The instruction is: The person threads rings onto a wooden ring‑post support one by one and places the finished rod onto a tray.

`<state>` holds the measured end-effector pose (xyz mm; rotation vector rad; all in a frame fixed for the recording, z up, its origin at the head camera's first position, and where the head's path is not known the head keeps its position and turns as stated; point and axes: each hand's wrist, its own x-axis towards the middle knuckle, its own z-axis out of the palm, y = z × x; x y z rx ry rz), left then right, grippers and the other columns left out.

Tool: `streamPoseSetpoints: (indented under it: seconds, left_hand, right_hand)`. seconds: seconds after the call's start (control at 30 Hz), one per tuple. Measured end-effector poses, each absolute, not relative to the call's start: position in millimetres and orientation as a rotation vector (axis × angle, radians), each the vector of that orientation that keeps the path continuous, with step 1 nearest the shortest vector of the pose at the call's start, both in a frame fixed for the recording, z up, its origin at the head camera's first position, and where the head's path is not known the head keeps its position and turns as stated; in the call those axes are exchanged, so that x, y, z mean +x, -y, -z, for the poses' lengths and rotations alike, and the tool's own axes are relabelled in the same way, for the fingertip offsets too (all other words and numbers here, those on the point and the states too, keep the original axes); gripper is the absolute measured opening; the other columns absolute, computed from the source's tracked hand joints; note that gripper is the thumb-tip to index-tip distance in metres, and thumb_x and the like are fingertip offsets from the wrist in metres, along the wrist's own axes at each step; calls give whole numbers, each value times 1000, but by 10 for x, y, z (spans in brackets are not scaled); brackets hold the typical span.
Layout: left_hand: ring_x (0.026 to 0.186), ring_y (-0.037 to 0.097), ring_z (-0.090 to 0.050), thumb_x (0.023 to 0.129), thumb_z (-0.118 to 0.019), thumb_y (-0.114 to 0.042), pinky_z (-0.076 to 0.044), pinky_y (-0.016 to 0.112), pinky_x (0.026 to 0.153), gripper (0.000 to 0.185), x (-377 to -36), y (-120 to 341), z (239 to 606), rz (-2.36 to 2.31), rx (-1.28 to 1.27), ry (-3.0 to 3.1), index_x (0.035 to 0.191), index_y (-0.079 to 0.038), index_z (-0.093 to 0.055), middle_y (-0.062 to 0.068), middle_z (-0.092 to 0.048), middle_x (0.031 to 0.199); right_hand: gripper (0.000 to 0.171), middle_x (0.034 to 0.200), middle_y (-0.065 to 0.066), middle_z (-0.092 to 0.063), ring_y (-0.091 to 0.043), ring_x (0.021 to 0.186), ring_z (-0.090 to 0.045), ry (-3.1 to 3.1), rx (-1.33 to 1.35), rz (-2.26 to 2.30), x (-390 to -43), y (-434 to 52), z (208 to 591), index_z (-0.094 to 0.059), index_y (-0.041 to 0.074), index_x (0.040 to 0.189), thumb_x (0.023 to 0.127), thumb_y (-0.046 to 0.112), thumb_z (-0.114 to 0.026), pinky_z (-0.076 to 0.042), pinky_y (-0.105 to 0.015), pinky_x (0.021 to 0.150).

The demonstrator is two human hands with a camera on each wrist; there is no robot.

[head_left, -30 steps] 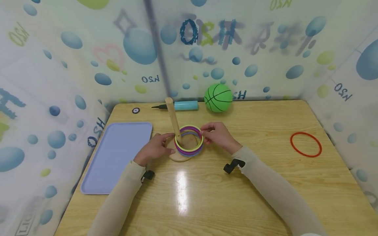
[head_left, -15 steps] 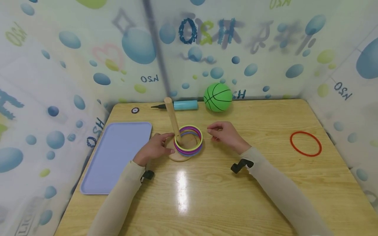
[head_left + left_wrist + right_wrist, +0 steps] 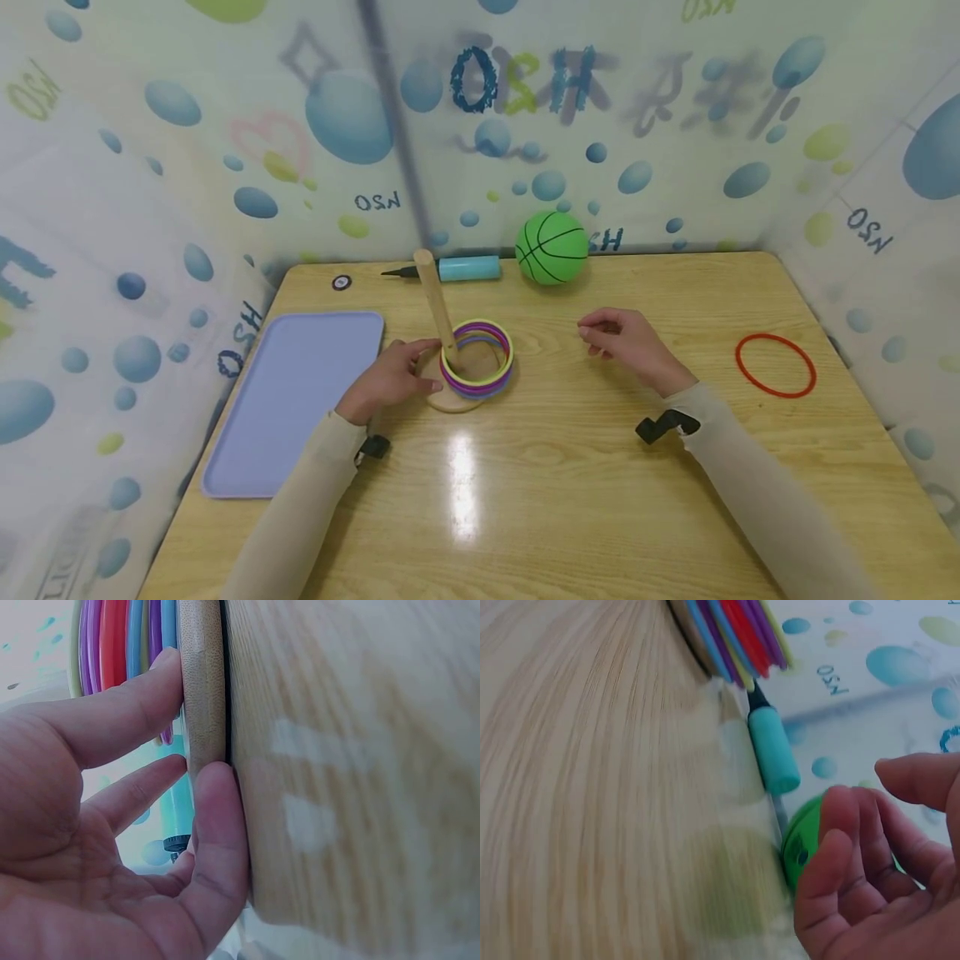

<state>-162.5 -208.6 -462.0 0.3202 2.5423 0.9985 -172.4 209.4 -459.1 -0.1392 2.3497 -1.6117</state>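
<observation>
Rings stacked on peg; L hand grips base, R hand free, loose. Next: red ring at 3 o'clock.

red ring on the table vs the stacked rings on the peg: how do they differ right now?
The red ring lies alone and flat on the table, far to the right; the stacked rings sit piled round the wooden peg on its base. The red ring is untouched; the left hand holds the base beside the stack. Both look like thin hoops of similar size.
</observation>
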Motion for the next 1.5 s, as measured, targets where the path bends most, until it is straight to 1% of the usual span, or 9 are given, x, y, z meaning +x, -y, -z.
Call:
streamPoseSetpoints:
  seconds: [0.37, 0.63, 0.8, 1.0, 1.17, 1.33, 1.37, 1.4, 1.5]
  left_hand:
    - [91, 26, -39, 89, -86, -18, -37, 35, 75, 77, -1626, 2109, 4627, -1018, 336, -2539, 157, -10, -52, 14, -48, 99]
    - [78, 23, -39, 88, -87, -15, -36, 31, 64, 76, -1632, 2102, 4620, -1049, 405, -2540, 156, -7, -53, 7, -39, 84]
    - [82, 25, -39, 88, -87, -15, -37, 33, 67, 77, -1624, 2097, 4607, -1052, 380, -2531, 156, -8, -52, 8, -39, 87]
    - [92, 26, -40, 88, -87, -19, -38, 35, 75, 77, -1632, 2095, 4621, -1031, 356, -2543, 156, -10, -53, 13, -49, 97]
    - [92, 26, -40, 88, -87, -20, -38, 35, 75, 77, -1618, 2093, 4609, -1031, 350, -2540, 157, -10, -52, 14, -51, 98]
    - [93, 26, -39, 89, -86, -20, -38, 35, 75, 77, -1609, 2088, 4599, -1040, 338, -2524, 157, -11, -52, 14, -51, 101]
    - [93, 26, -39, 89, -86, -20, -38, 35, 75, 77, -1609, 2086, 4599, -1040, 336, -2521, 158, -11, -51, 14, -51, 101]
    - [93, 26, -39, 89, -86, -19, -38, 35, 75, 77, -1609, 2086, 4600, -1042, 332, -2518, 158, -11, -51, 15, -51, 102]
    - [94, 26, -40, 90, -86, -20, -39, 35, 75, 78, -1615, 2088, 4612, -1036, 326, -2514, 158, -12, -50, 15, -52, 104]
  right_hand:
    - [37, 108, -21, -72, -21, 87, -70, -2483, -148, 1511, -1632, -2689, 4654, -67, 1, 130, 105, 27, -68, -58, -32, 69]
    - [39, 114, -16, -72, -7, 89, -70, -2604, -117, 1454, -1552, -3159, 4695, -67, 2, 132, 105, 30, -68, -58, -25, 73]
    - [40, 113, -13, -73, -7, 89, -68, -2699, -105, 1405, -1506, -3449, 4690, -66, 2, 134, 106, 31, -66, -57, -23, 72]
    - [45, 107, 4, -71, -8, 89, -66, -2810, 31, 1310, -1444, -3767, 4672, -65, 7, 137, 106, 39, -65, -55, -22, 71]
    - [45, 101, 21, -66, 5, 88, -62, -2891, 54, 1263, -1417, -3986, 4682, -66, 5, 136, 105, 38, -66, -50, -10, 73]
    - [49, 100, 41, -57, 20, 92, -52, -2929, 73, 1221, -1422, -4229, 4740, -66, 4, 137, 104, 40, -68, -43, -4, 76]
    - [51, 101, 42, -56, 20, 94, -50, -2950, 85, 1180, -1424, -4276, 4750, -66, 4, 137, 104, 42, -68, -41, -3, 77]
    - [52, 104, 39, -57, 15, 99, -52, -2960, 99, 1144, -1424, -4318, 4759, -66, 5, 138, 104, 44, -67, -40, -3, 76]
    - [55, 121, 12, -70, -14, 114, -63, -2973, 144, 1056, -1415, -4429, 4762, -65, 4, 139, 104, 46, -65, -38, -4, 74]
